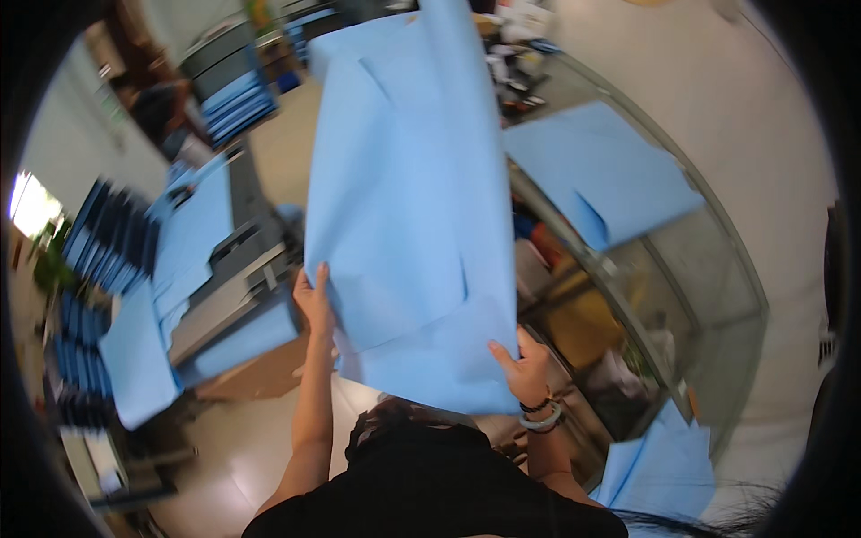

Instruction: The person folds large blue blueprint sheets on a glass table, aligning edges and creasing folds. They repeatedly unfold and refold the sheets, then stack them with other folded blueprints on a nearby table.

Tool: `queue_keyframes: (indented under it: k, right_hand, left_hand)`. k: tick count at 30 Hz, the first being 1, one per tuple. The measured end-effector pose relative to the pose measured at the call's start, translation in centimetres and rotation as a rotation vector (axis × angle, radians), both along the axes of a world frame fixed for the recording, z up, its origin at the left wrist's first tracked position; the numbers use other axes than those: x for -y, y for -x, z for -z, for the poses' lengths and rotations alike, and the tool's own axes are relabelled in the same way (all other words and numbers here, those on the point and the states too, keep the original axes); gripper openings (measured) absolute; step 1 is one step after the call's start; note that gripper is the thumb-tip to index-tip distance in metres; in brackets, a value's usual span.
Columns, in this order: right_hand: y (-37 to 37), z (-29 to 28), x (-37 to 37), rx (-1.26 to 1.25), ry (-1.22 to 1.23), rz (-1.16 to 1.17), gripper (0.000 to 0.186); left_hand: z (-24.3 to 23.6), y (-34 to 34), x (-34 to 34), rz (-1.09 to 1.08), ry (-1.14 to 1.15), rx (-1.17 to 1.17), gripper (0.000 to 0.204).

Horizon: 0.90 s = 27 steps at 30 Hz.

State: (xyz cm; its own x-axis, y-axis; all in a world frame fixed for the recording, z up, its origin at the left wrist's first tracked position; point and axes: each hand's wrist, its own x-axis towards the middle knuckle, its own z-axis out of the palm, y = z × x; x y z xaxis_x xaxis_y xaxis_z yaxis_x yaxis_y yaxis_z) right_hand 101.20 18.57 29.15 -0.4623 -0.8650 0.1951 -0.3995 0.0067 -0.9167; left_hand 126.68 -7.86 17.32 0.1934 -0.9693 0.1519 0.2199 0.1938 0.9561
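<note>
A large light-blue sheet (404,197), thin and flexible, hangs in front of me between both hands. It has a slit or fold line near its top and another low on its right side. My left hand (314,300) is closed on its left edge, with the thumb on the near face. Lower down, my right hand (525,366) grips the right edge near the bottom corner, a dark bracelet and a pale bangle on that wrist. Behind the sheet, the fingers of both hands are partly hidden. The sheet's upper end runs out of the top of the view.
At right, a glass-topped counter (717,260) carries another blue sheet (601,170). More folded blue material (659,462) lies at lower right. On the left stands a grey machine or bench (229,309) with blue sheets on it, beside stacked blue bundles (112,238).
</note>
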Motion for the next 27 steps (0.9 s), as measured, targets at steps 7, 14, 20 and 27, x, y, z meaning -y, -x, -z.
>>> queue_keyframes:
  k: [7, 14, 20, 27]
  right_hand:
    - [6.1, 3.0, -1.3, -0.051, 0.053, 0.302, 0.032]
    - [13.7, 2.7, -2.8, -0.061, 0.004, 0.591, 0.028]
    - [17.4, 0.8, -3.2, -0.019, 0.045, 0.939, 0.026]
    - [19.1, -1.2, -7.4, -0.015, 0.066, 1.277, 0.022]
  left_hand:
    - [2.8, 16.1, 4.9, 0.369, -0.041, -0.048, 0.019]
    - [2.6, 34.8, 5.9, 0.726, -0.113, -0.057, 0.024]
    - [2.7, 49.7, 5.0, 0.984, -0.102, -0.087, 0.019]
    - [2.4, 61.0, -3.7, 1.351, -0.221, -0.089, 0.018]
